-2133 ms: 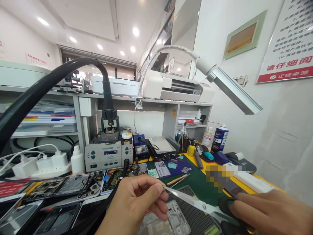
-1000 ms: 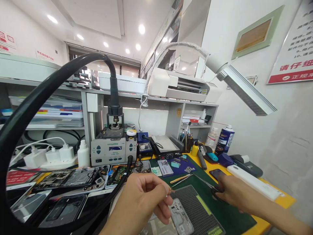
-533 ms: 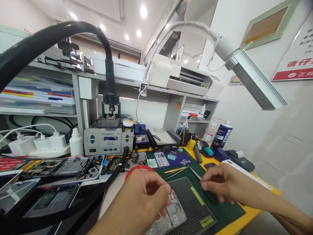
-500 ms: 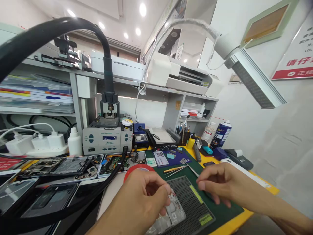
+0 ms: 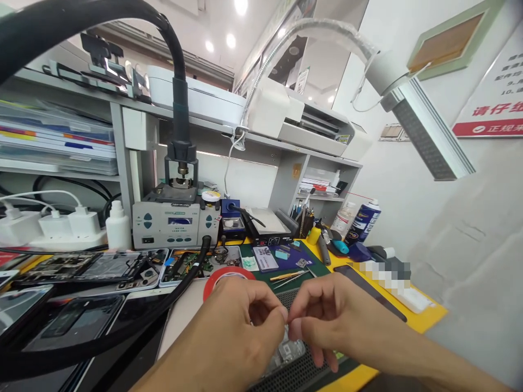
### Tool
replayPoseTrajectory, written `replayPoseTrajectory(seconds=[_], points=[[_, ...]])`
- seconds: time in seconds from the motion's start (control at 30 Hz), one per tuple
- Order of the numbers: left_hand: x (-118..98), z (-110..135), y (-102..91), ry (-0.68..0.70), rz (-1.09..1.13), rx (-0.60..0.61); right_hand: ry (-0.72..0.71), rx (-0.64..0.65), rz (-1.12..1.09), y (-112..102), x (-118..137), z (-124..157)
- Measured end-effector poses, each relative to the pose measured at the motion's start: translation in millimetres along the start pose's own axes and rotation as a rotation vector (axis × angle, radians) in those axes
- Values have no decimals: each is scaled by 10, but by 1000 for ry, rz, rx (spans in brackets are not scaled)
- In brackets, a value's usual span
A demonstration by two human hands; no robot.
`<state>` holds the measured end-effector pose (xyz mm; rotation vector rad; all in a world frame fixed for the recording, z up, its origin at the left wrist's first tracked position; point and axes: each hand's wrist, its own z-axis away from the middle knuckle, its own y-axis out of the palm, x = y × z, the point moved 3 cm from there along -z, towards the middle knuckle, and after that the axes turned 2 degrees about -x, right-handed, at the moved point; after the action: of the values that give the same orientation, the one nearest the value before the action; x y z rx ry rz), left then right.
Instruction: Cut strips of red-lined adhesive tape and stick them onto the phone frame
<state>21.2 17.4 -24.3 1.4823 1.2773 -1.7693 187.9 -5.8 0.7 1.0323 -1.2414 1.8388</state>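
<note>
Mat (image 5: 302, 373): phone frame (image 5: 288, 350) beneath left grip (image 5: 241, 321)

Wall poster (image 5: 496, 81), right edge of view: large red characters "请仔", with a third character cut by the frame. Its red band (image 5: 486, 129) carries a white tick mark and "正规来", also cut off. List numbers "9." and "10." stand at the poster's margin; the lines beside them are out of frame.

Rework station (image 5: 175, 223) on the bench: lit display and panel lettering too small to read.

Spray can (image 5: 362, 220): blue label, print illegible.

Printer sticker (image 5: 345, 140) and yellow shelf tag (image 5: 296, 172): not legible.
</note>
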Motion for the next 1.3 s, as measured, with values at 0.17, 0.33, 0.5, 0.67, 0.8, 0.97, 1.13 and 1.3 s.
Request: replayPoseTrajectory(seconds=[0.17, 0.33, 0.5, 0.67, 0.8, 0.97, 1.13, 1.3], points=[[85, -16, 25, 22, -22, 11, 23, 4, 33, 11, 46, 16], [22, 4, 14, -3, -60, 53, 8, 19, 46, 5, 50, 13], [-60, 22, 0, -14, -62, 109, 5, 16, 94, 8, 50, 1], [-81, 40, -7, -14, -95, 137, -114, 10, 148, 14, 97, 12], [-65, 54, -7, -14, -74, 139, -176, 26, 192, 9, 94, 11], [-78, 53, -14, -8, -6, 160, -198, 52, 174, -3, 75, -4], [-96, 48, 3, -46, -55, 156, -199, 54, 158, -2, 84, 12], [-86, 38, 35, -34, -63, 134, -247, 5, 164, -39, 124, 28]])
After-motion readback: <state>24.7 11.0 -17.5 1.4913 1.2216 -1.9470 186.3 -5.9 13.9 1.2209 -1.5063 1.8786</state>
